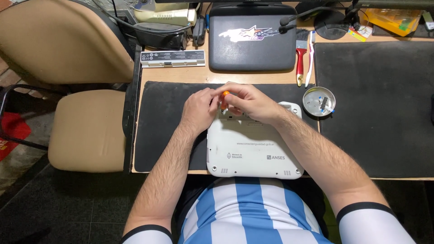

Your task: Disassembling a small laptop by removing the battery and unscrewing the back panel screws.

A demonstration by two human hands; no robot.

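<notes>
my right hand (251, 103) has its fingers closed around a small orange-handled screwdriver (224, 98), held upright with its tip down at the far edge of the white laptop (254, 145). my left hand (199, 110) sits just beside it, fingers curled in and touching the screwdriver's handle from the left; whether they truly grip it i cannot tell. both hands meet over the far left part of the laptop.

the laptop lies closed and bottom side up on a black mat (162, 122), its near edge reaching the near edge of the bench (217, 76). to the right of the laptop, near its far corner, stands a small round metal dish (319, 101) with a few tiny parts in it. right of that lies a second, larger black mat (375, 108).

beyond the laptop rests a dark closed laptop (252, 38) with a white star sticker. left of that one lies a long grey battery pack (172, 58); right of it lie a red-handled brush (300, 58) and a white toothbrush (310, 61), side by side.

far left of the white laptop, off the bench, stands a beige padded chair (86, 126).
</notes>
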